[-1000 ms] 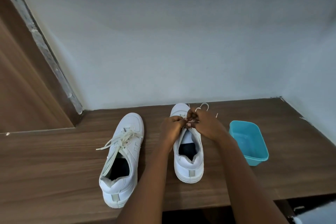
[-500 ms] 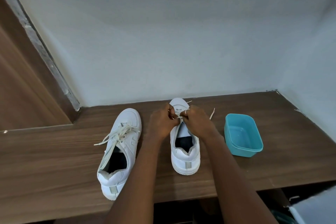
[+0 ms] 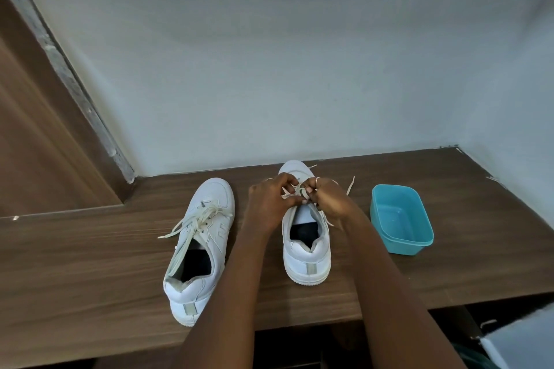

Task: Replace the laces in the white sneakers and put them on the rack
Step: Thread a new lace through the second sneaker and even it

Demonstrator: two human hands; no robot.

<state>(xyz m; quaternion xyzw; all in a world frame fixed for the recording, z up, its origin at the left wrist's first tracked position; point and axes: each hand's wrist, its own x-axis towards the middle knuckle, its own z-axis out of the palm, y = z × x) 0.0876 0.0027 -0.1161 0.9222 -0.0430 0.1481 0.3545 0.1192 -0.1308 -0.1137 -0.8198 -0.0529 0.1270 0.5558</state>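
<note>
- Your left hand (image 3: 269,202) and right hand (image 3: 331,201) have parted slightly, both pinching the flat cream lace (image 3: 298,189) over the white low-top sneaker (image 3: 306,259).
- Lacing looks barely begun.

White sneakers: two, the left sneaker (image 3: 207,249) and the right sneaker (image 3: 305,252).
Laces: two, the left lace (image 3: 192,220) and the right lace (image 3: 299,191), one per sneaker.
Hands: two, the left hand (image 3: 267,204) and the right hand (image 3: 331,204).
Blue tubs: one, the blue tub (image 3: 403,245).
Tables: one, the table (image 3: 90,266).
</note>
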